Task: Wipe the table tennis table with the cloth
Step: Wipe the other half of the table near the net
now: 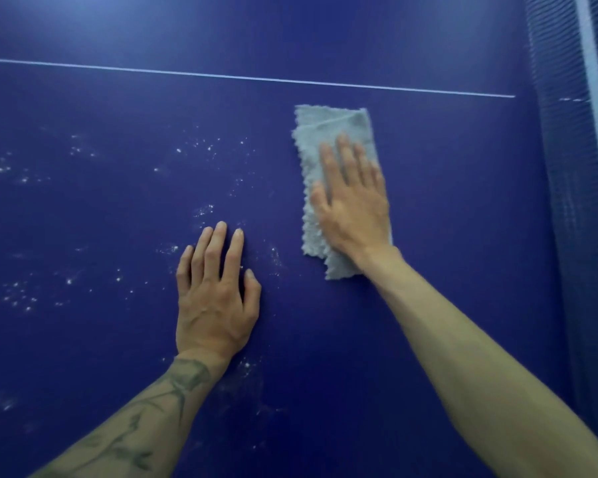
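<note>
Bare forearms (480, 357) reach over the blue table tennis table (101, 208), the left hand (214, 298) lying flat with straight fingers among white specks (170, 250), holding nothing, the right hand (353, 208) pressing straight fingers onto the folded grey cloth (332, 132) near the net (567, 201).

Surface: a dark blue table tennis table (428, 322), crossed in its far part by a thin white line (256, 78) running left to right. White specks (202, 211) lie scattered over the left and middle areas, with few toward the net (560, 174) at the right edge. A folded grey cloth (328, 132) lies flat just below the line, right of centre, pressed under the flat right hand (354, 208). The left hand (216, 305) rests directly on the bare surface, fingers straight, among the specks.
</note>
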`<state>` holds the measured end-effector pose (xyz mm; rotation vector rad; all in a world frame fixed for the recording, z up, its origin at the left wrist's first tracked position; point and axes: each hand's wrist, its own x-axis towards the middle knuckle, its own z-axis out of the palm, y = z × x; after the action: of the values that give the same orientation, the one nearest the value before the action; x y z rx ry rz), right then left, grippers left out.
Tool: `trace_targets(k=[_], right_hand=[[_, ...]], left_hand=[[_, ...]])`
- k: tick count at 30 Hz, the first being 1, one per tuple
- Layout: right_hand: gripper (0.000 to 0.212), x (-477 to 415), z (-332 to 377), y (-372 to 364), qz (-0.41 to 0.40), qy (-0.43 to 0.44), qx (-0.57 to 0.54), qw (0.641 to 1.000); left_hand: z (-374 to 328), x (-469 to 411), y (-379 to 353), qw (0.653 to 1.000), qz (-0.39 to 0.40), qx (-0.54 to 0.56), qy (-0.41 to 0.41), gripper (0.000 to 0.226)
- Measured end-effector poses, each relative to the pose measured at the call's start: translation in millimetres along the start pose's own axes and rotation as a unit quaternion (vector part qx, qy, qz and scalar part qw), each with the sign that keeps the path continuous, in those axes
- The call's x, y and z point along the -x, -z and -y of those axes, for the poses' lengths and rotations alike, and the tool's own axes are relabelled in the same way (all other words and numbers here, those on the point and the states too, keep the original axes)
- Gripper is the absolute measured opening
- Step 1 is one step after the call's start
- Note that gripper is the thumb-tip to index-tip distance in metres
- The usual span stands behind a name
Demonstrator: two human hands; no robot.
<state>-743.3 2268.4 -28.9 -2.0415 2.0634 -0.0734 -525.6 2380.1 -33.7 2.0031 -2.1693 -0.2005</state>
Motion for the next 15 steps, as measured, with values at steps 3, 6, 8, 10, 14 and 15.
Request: trace_targets(k=[3, 6, 8, 10, 14, 15], right_hand=[[0.065, -14, -19, 9, -0.018, -0.094, 0.002, 0.995], [0.066, -40, 16, 5, -0.035, -0.126, -0.002, 0.991], [0.067, -45, 53, -1, -0.024, -0.082, -0.016, 0.996], [0.067, -26, 82, -10, -0.014, 0.001, -0.01, 1.0], [0.066, 12, 70, -16, -0.01, 0.049, 0.002, 0.999], [0.066, 11, 60, -12, -0.006, 0.016, -0.001, 1.0]], left_hand=[[1, 2, -1, 1.0, 0.001, 0.0, 0.002, 0.058], [3, 2, 0, 1.0, 0.001, -0.003, -0.004, 0.058], [2, 1, 1, 1.0, -0.003, -0.008, -0.002, 0.057], [3, 2, 4, 1.0, -0.004, 0.002, -0.008, 0.056], [24, 5, 15, 0.999, -0.026, 0.046, -0.014, 0.056], [36, 5, 19, 0.998, -0.029, 0.046, 0.003, 0.056]])
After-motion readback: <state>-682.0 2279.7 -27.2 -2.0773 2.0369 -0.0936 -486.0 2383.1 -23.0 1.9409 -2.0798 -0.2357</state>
